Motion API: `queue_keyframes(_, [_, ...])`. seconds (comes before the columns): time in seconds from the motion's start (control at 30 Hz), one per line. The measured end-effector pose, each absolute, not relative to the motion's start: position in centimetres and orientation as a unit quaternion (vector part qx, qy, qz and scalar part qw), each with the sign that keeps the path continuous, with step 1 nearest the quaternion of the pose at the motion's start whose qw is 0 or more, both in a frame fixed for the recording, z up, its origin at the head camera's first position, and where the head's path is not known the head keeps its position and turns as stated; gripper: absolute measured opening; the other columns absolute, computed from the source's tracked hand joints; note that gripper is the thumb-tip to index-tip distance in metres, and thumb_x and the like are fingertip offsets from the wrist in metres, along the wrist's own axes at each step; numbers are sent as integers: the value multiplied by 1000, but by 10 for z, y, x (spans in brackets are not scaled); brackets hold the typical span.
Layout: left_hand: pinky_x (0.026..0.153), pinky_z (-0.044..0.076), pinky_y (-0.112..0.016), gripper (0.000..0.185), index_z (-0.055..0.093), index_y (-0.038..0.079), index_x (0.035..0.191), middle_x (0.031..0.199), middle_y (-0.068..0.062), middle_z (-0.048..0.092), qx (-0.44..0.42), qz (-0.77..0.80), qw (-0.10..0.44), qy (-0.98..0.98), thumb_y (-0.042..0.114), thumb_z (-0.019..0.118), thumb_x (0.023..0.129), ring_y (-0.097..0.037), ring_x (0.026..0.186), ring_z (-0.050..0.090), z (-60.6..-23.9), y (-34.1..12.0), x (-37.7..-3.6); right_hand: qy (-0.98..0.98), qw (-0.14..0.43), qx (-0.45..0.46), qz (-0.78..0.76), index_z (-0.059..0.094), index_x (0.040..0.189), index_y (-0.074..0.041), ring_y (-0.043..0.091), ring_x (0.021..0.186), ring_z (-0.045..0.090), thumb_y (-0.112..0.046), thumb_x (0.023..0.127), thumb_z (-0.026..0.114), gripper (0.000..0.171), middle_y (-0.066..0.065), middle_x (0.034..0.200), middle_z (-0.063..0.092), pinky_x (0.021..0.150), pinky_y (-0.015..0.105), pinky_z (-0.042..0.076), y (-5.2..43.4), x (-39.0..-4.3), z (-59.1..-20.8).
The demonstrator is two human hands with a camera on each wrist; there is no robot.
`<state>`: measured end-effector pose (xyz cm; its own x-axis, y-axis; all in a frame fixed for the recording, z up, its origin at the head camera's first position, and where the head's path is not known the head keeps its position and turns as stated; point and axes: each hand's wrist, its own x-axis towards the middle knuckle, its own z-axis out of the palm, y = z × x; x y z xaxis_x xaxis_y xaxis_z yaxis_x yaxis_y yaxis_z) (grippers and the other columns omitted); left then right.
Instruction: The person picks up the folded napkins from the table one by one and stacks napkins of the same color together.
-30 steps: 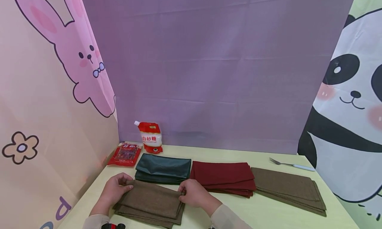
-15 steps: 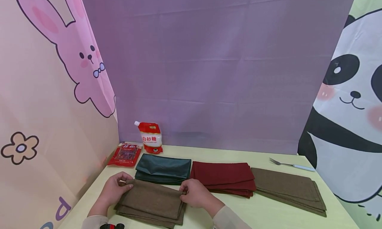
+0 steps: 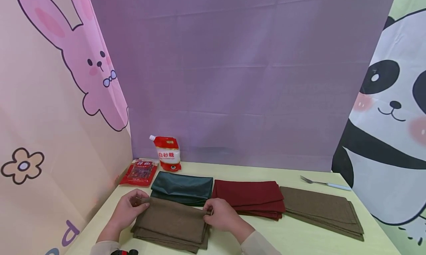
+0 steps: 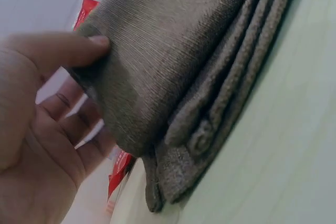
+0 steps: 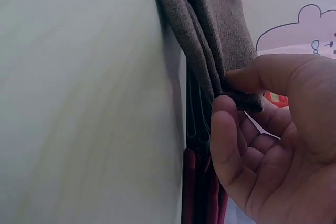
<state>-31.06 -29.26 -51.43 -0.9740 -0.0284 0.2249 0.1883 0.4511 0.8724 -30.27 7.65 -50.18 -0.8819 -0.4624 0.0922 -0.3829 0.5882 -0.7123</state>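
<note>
A folded brown cloth [image 3: 173, 221] in several layers lies at the front left of the table, held by both hands at its far corners. My left hand [image 3: 128, 207] pinches the far left corner, thumb on top and fingers beneath, as the left wrist view shows on the cloth [image 4: 157, 51]. At the far right corner, my right hand [image 3: 221, 214] pinches the cloth edge between thumb and fingers; in the right wrist view that folded corner [image 5: 231, 40] stands raised off the table. Just behind the cloth lies a folded dark green cloth [image 3: 183, 186].
A folded dark red cloth [image 3: 247, 194] and another folded brown cloth [image 3: 321, 208] lie to the right. A fork [image 3: 326, 183] with a pale handle rests at the back right. A red packet [image 3: 139, 172] and a white sugar pouch [image 3: 168, 154] stand at the back left.
The brown cloth has shifted slightly to the right and away from me, both hands moving with it. Its far edge now covers a bit of the green cloth's front.
</note>
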Motion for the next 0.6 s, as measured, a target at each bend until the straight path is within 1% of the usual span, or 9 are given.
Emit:
queue_keyframes(0.17, [69, 51, -28, 25, 70, 6, 109, 93, -10, 69, -76, -541, 121, -829, -1, 82, 88, -21, 79, 59, -516, -292, -310, 886, 42, -242, -394, 71, 96, -15, 12, 70, 54, -8, 90, 76, 11, -7, 80, 61, 61, 31, 48, 81, -299, -496])
queue_keyframes(0.33, [68, 51, -28, 25, 70, 5, 108, 93, -13, 70, -101, -551, 135, -817, -5, 80, 88, -19, 78, 60, -513, -291, -306, 881, 28, -249, -402, 71, 95, -16, 10, 67, 54, -7, 89, 75, 12, -7, 75, 61, 60, 30, 48, 85, -298, -493])
queue_keyframes(0.43, [67, 49, -28, 25, 70, 6, 108, 93, -13, 69, -113, -553, 139, -813, -6, 79, 88, -19, 77, 58, -510, -291, -303, 882, 21, -249, -400, 70, 95, -17, 9, 67, 54, -7, 89, 74, 12, -8, 74, 61, 60, 29, 48, 86, -300, -492])
queue_keyframes(0.6, [65, 46, -27, 25, 69, 4, 108, 90, -13, 68, -136, -564, 149, -801, -8, 77, 87, -19, 75, 56, -507, -290, -298, 883, 13, -250, -398, 69, 93, -18, 9, 71, 55, -7, 89, 73, 12, -9, 78, 62, 62, 29, 49, 88, -300, -488])
